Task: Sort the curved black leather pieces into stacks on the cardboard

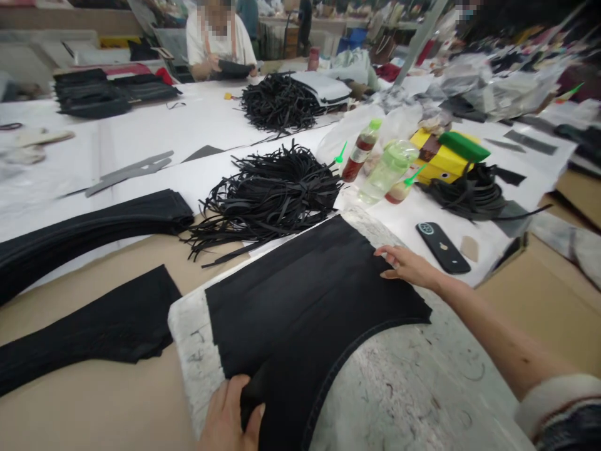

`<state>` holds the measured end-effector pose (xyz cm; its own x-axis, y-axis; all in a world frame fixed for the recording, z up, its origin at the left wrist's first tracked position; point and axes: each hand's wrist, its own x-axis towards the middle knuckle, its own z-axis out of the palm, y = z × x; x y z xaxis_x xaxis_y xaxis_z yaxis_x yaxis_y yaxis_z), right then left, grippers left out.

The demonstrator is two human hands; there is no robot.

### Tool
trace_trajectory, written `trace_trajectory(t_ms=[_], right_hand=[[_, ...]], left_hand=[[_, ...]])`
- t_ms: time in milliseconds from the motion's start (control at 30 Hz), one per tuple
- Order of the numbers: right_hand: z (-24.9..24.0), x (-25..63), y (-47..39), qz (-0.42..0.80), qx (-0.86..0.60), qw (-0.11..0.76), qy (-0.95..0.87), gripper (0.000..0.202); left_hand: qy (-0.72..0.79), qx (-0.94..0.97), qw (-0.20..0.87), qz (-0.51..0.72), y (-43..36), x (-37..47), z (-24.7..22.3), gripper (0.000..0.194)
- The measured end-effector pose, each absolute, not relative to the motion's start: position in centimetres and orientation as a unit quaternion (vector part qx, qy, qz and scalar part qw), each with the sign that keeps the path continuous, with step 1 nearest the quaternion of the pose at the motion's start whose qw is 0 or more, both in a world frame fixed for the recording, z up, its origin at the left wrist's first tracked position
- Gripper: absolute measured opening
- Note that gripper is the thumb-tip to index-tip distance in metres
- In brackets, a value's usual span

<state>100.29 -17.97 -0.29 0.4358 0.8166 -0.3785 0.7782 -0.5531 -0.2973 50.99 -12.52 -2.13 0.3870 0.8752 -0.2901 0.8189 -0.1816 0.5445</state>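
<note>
A black fabric piece with a curved cut edge lies flat on a worn white board in front of me. My left hand pinches the near left edge of the fabric between thumb and fingers at the bottom of the view. My right hand rests flat on the fabric's far right edge, fingers spread and pressing it against the board.
A pile of black strips lies beyond the board, another black fabric piece to the left, stacked black pieces further left. A black phone, bottles and a yellow box sit right. A person works at the far table.
</note>
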Motion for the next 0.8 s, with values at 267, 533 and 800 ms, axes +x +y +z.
trace_trajectory(t_ms=[267,533,800], right_hand=[[-2.2,101.9,-17.4,0.266,-0.822,0.059,-0.500,0.028],[-3.0,102.2,-17.6,0.286,-0.831,0.090,-0.468,0.036],[-3.8,102.8,-17.9,0.294,-0.838,0.082,-0.453,0.034]], left_hand=[[0.598,0.717,0.358,-0.018,-12.9,52.1,0.5,0.025],[0.618,0.706,0.343,0.047,-12.7,52.2,0.5,0.040],[0.597,0.739,0.306,0.056,-11.6,53.0,1.8,0.020]])
